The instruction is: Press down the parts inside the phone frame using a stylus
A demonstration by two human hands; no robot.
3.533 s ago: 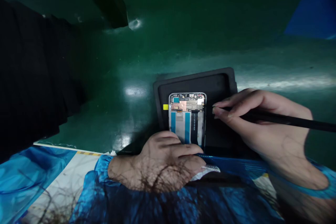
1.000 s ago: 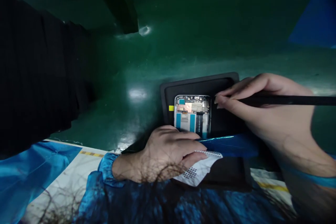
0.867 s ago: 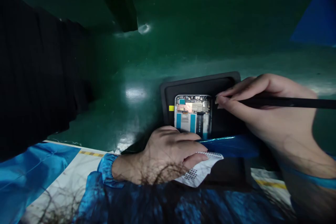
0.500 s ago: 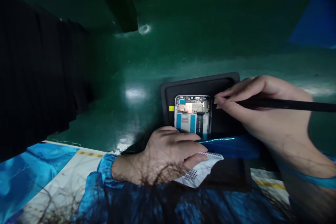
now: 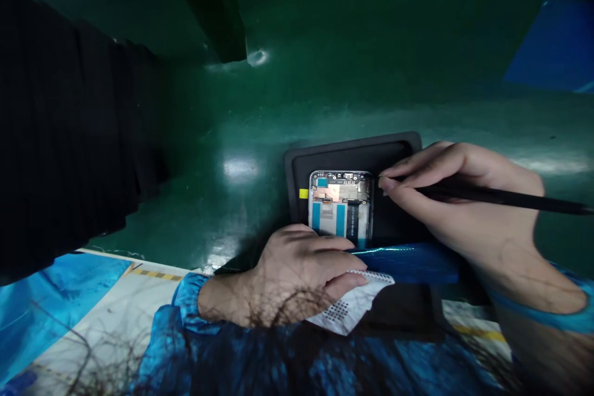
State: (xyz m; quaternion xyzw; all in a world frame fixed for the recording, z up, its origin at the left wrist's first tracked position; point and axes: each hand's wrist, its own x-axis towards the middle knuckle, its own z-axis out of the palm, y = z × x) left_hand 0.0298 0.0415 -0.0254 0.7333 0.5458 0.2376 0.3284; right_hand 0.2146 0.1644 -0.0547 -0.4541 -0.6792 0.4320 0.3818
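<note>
An opened phone (image 5: 341, 205), its circuit board and blue strips showing, lies in a black tray (image 5: 352, 151) on the green surface. My left hand (image 5: 297, 275) rests curled on the phone's near end and pins a white perforated sheet (image 5: 352, 306) under its fingers. My right hand (image 5: 459, 210) pinches a long black stick tool (image 5: 510, 198), whose tip sits at the phone's upper right corner. A small yellow tab (image 5: 303, 193) sticks out at the phone's left edge.
A shiny blue strip (image 5: 408, 260) lies across the tray's near edge. Blue sleeves and blue fabric fill the bottom of the view. Dark cloth (image 5: 69, 136) hangs at the left. A blue object (image 5: 552, 49) sits at the far right; a dark post (image 5: 208, 6) stands at the back.
Since 3.5 s ago my left hand has slid back, uncovering the white perforated sheet. My right hand with the tool shifted slightly toward the phone's top right corner.
</note>
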